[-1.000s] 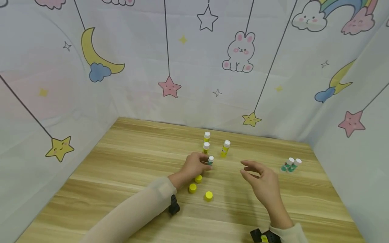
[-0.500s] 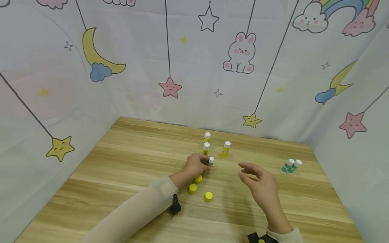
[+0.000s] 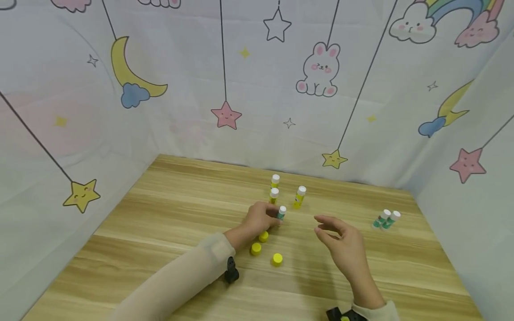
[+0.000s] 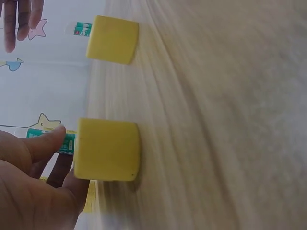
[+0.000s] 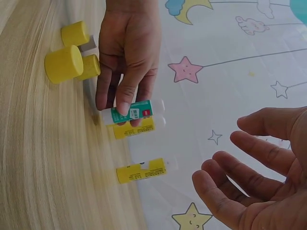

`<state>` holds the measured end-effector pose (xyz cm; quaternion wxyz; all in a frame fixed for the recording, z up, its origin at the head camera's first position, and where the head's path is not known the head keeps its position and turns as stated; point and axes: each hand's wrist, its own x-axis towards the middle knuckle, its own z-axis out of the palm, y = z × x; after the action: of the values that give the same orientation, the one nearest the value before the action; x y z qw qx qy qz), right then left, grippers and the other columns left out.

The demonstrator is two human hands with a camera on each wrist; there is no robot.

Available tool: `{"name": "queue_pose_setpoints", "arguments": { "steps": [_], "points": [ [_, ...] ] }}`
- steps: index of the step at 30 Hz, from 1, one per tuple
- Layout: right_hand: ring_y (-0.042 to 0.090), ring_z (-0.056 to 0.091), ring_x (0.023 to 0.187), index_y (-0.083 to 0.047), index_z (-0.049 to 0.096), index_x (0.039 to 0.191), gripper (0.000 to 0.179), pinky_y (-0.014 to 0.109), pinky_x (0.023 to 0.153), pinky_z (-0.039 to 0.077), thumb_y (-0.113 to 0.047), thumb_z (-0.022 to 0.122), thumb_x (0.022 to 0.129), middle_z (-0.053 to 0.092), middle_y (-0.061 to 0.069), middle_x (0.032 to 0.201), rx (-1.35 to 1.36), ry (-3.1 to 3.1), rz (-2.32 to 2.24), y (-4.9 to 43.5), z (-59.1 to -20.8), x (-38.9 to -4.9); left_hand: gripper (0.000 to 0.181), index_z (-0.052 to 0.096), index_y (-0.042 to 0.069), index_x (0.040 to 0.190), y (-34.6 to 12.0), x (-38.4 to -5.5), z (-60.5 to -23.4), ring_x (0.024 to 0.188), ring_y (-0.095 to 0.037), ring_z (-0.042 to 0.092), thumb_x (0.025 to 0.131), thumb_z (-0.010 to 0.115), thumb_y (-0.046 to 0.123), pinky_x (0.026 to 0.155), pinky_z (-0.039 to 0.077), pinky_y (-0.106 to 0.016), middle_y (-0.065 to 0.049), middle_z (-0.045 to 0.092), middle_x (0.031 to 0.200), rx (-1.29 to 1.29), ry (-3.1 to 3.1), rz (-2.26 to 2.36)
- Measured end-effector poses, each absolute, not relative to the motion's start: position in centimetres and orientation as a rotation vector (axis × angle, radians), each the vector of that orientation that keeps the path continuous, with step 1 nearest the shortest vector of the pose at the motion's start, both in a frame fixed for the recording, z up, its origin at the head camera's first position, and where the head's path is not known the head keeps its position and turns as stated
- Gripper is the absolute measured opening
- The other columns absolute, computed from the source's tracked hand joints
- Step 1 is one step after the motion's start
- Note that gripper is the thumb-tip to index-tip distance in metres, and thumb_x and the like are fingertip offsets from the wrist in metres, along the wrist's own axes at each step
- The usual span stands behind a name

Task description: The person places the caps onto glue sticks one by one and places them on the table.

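My left hand [image 3: 260, 219] pinches a small glue stick [image 3: 282, 213] with a green label and white cap between thumb and fingers. The right wrist view shows that green glue stick [image 5: 132, 111] nearly upright relative to the table, its label facing the camera. My right hand [image 3: 348, 244] hovers to the right, fingers spread and bent a little, holding nothing. Just behind the left hand stand yellow glue sticks with white caps: one close by [image 3: 274, 196], another farther back [image 3: 275, 182], and a third to the right [image 3: 300, 197].
Three short yellow cylinders [image 3: 277, 259] stand on the wooden table [image 3: 180, 196] near the left forearm. Two more green glue sticks [image 3: 386, 219] stand side by side at the right. A printed white cloth [image 3: 184, 129] encloses the table's back and sides.
The green glue stick in my left hand has shifted slightly right and tilts a little. My right hand has drifted slightly left. The other glue sticks and cylinders stay put.
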<state>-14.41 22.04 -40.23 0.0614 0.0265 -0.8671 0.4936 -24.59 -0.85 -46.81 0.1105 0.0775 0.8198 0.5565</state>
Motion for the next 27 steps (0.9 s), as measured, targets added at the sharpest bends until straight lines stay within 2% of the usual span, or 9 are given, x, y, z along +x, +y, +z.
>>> {"name": "queue_pose_setpoints", "arguments": {
  "steps": [10, 17, 27],
  "points": [
    [0.019, 0.065, 0.111, -0.012, 0.072, 0.122, 0.027, 0.035, 0.094, 0.057, -0.016, 0.073, 0.095, 0.07, 0.006, 0.126, 0.082, -2.627, 1.519, 21.6, -40.5, -14.6, 0.031, 0.074, 0.006, 0.119, -1.6, -24.2, -46.7, 0.103, -0.019, 0.068, 0.088, 0.079, 0.007, 0.085, 0.059, -0.031, -0.005, 0.074, 0.111, 0.279, 2.376, 1.716],
    [0.019, 0.065, 0.112, -0.015, 0.073, 0.122, 0.026, 0.035, 0.092, 0.058, -0.018, 0.072, 0.096, 0.071, 0.002, 0.123, 0.082, -2.653, 1.495, 21.5, -40.9, -14.9, 0.032, 0.073, 0.006, 0.121, -2.4, -23.9, -46.3, 0.104, -0.019, 0.067, 0.089, 0.079, 0.009, 0.087, 0.058, -0.031, -0.006, 0.074, 0.113, 0.326, 2.354, 1.77],
    [0.019, 0.065, 0.113, -0.018, 0.072, 0.124, 0.027, 0.048, 0.096, 0.055, -0.019, 0.072, 0.096, 0.071, 0.0, 0.122, 0.075, -2.68, 1.474, 21.5, -41.4, -15.4, 0.03, 0.074, 0.008, 0.12, -3.5, -23.5, -45.9, 0.11, -0.022, 0.066, 0.091, 0.077, 0.013, 0.093, 0.056, -0.037, -0.004, 0.074, 0.116, 0.402, 2.386, 1.805]
  ]
}}
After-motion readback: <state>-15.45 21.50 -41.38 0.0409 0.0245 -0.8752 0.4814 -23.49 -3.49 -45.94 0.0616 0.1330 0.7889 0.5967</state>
